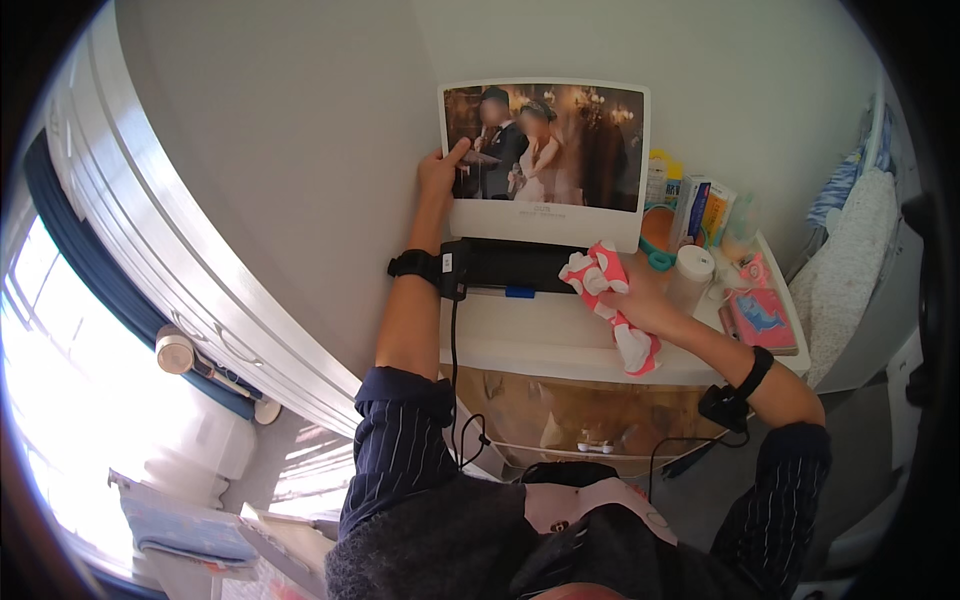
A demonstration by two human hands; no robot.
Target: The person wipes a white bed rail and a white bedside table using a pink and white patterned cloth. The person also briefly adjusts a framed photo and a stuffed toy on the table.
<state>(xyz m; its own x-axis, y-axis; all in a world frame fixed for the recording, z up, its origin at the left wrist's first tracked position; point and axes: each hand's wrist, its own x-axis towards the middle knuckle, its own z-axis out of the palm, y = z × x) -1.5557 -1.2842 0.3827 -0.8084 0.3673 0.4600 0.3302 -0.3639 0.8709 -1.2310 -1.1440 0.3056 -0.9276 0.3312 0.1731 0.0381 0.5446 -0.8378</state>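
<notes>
My left hand (442,169) grips the left edge of a white-bordered photo panel (551,214), thumb on its front; it shows two people in formal dress. The panel stands upright at the back of a white cabinet top (510,326). A crumpled pink-and-white spotted cloth (607,289) is in my right hand (637,296), just below the panel's lower right corner, with part of it hanging over the cabinet's front edge. Between the panel and the bare front strip lies a black object (517,262), with a blue-capped pen or marker (519,292) along its near side.
Right of my right hand stand a clear jar with a white lid (694,262), a teal-rimmed cup (658,229), upright boxes (697,206) and a pink notebook with a blue dolphin (761,319). A light textured cloth (855,262) hangs at the right. Cables hang from both wrist straps.
</notes>
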